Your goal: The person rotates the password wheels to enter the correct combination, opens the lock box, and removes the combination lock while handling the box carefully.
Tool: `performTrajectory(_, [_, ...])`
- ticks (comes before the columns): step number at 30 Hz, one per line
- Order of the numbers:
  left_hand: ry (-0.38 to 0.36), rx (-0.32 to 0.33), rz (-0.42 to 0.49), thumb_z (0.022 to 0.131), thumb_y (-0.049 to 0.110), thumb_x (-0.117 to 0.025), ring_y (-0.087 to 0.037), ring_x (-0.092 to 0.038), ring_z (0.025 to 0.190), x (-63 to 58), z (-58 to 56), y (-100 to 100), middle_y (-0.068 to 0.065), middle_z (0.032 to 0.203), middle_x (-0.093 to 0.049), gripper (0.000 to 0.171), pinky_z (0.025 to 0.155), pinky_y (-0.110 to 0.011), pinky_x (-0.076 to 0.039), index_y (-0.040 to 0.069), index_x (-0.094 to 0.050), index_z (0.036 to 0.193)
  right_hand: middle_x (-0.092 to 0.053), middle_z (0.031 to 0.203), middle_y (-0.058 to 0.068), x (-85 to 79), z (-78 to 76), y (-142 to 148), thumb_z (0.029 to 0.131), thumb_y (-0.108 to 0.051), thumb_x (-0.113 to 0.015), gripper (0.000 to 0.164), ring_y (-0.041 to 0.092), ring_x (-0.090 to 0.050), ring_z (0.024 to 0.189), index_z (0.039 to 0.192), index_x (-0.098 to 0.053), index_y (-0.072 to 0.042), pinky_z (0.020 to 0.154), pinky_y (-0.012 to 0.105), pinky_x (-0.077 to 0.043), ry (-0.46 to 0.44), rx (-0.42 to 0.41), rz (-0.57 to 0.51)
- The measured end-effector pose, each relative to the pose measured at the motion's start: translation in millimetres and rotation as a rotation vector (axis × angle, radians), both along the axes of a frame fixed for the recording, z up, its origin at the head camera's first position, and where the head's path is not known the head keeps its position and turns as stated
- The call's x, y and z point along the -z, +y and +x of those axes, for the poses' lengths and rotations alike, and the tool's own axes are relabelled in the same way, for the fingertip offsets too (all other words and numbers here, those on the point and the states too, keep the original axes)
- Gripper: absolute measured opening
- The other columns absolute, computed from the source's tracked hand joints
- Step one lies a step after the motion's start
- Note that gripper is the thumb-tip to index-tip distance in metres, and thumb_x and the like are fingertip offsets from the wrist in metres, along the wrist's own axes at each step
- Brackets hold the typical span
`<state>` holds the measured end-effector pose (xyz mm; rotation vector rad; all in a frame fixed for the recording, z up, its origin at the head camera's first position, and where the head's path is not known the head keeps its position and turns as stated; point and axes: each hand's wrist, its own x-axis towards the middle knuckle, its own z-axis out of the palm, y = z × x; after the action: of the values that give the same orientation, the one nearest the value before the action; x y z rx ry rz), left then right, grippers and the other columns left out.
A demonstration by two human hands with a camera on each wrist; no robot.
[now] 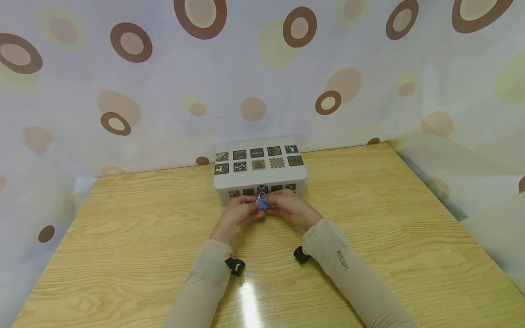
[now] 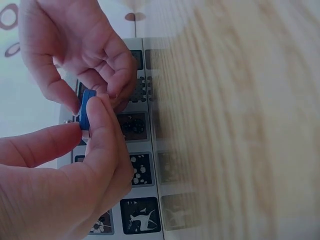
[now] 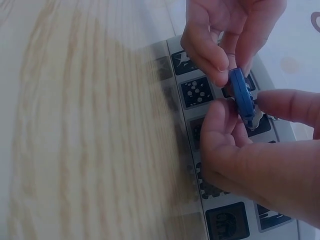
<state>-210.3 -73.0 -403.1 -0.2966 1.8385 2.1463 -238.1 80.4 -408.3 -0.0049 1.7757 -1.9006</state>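
Note:
Both hands meet in front of a white box (image 1: 266, 177) with dark picture squares on its lid and front. Between them is a small blue padlock (image 1: 262, 205), close to the metal latch (image 1: 262, 187) on the box's front. My left hand (image 1: 238, 213) pinches one side of the padlock between thumb and fingers. From the other side, my right hand (image 1: 293, 207) holds it, its thumb and fingertips around the blue body (image 3: 242, 97). In the left wrist view the padlock (image 2: 85, 107) appears edge-on, partly hidden by the fingers.
The box stands on a wooden table (image 1: 143, 237), near its back edge. Behind it hangs a white curtain (image 1: 229, 82) with brown and green circles, which also drapes along the right side. Black wrist straps (image 1: 235, 266) show at both sleeves.

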Motion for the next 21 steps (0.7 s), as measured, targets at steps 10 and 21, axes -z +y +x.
performTrajectory(10, [0.006, 0.002, 0.005, 0.094, -0.012, -0.047, -0.014, -0.061, 0.067, 0.9, 0.2, -0.4, -0.018, 0.094, -0.054, 0.025, 0.068, -0.021, -0.059, -0.018, -0.049, 0.118, -0.061, 0.083, 0.005, -1.6, 0.5, -0.2, 0.096, -0.004, -0.050, 0.027, 0.012, -0.060, 0.075, 0.112, -0.054, 0.017, 0.073, 0.022, -0.056, -0.031, 0.020, -0.006])
performTrajectory(21, [0.009, 0.005, 0.004, 0.094, -0.011, -0.048, -0.014, -0.061, 0.068, 2.9, -1.0, -0.4, -0.016, 0.093, -0.054, 0.025, 0.068, -0.021, -0.059, -0.017, -0.049, 0.118, -0.061, 0.085, 0.005, 0.9, -0.1, 0.5, 0.095, 0.000, -0.050, 0.036, 0.010, -0.060, 0.074, 0.123, -0.047, 0.023, 0.071, 0.019, -0.055, 0.003, -0.011, 0.007])
